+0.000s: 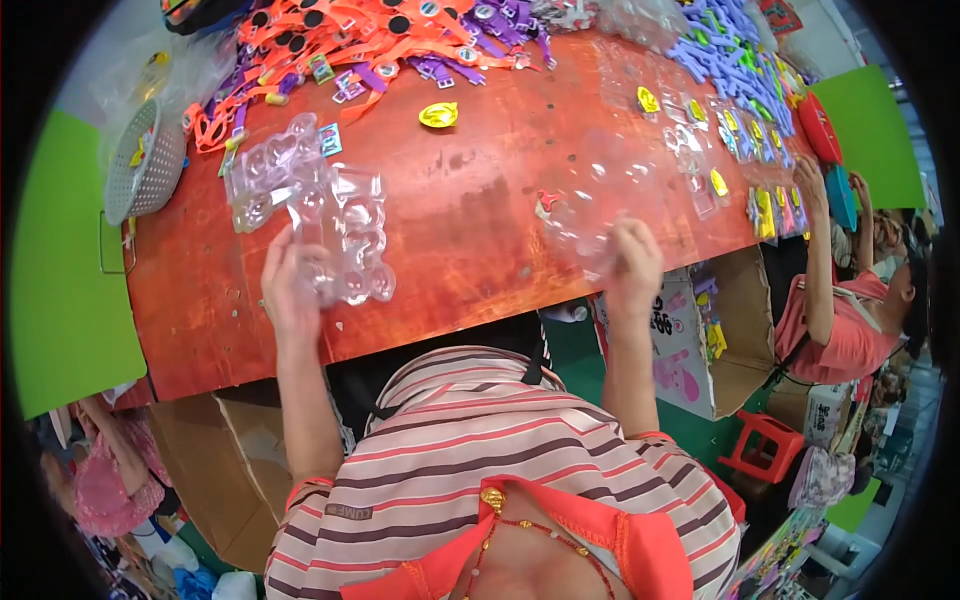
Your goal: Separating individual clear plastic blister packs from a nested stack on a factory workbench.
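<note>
My left hand is closed on the near edge of a clear moulded plastic tray with rounded pockets. More clear trays lie against it on the left. On the other side, my right hand grips another clear plastic tray, blurred by motion; its fingers curl around the tray's right edge. A small red piece shows at that tray's left side. Farther back, between the two hands, a yellow foil-like piece lies on the red-brown table.
Orange straps and purple straps are heaped at the back, with blue-violet pieces farther right. Filled trays stand along the right, near a co-worker's hand. A grey basket sits at the left edge. Cardboard boxes stand below.
</note>
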`<control>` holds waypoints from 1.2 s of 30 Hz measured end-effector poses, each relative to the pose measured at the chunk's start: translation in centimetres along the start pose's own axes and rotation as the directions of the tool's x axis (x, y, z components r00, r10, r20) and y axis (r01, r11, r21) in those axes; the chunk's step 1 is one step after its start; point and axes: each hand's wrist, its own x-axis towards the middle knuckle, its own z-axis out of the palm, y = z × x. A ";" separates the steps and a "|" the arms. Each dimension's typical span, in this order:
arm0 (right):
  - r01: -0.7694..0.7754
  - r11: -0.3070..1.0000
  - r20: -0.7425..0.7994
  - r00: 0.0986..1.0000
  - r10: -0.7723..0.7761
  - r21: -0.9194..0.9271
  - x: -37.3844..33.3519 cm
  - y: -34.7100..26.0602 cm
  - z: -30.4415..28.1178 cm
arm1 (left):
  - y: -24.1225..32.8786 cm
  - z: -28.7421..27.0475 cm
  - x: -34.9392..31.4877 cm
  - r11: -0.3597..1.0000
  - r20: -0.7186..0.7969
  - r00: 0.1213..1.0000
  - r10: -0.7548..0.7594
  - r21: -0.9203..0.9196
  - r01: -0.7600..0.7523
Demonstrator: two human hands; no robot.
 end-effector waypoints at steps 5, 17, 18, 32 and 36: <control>-0.180 0.965 0.350 0.931 0.105 0.190 -0.8 -0.8 4.1 | 3.7 1.1 1.4 0.436 -0.049 0.627 0.778 0.760 -0.481; -0.357 0.874 0.603 0.792 0.097 0.329 -1.1 -0.4 8.8 | -3.3 13.1 -4.8 0.921 0.602 0.788 0.130 0.220 -0.321; -0.349 0.878 0.609 0.789 0.085 0.329 -1.1 -0.2 8.7 | -3.5 13.0 -4.8 0.942 0.603 0.789 0.117 0.184 -0.281; -0.149 0.985 0.565 0.822 0.071 0.093 -2.1 -0.8 9.2 | -2.3 13.7 -4.7 0.921 0.540 0.833 0.116 0.255 -0.294; 0.179 0.975 0.495 0.864 -0.092 -0.132 -2.5 -0.2 9.5 | -2.4 13.8 -3.9 0.843 0.578 0.811 0.084 0.393 -0.368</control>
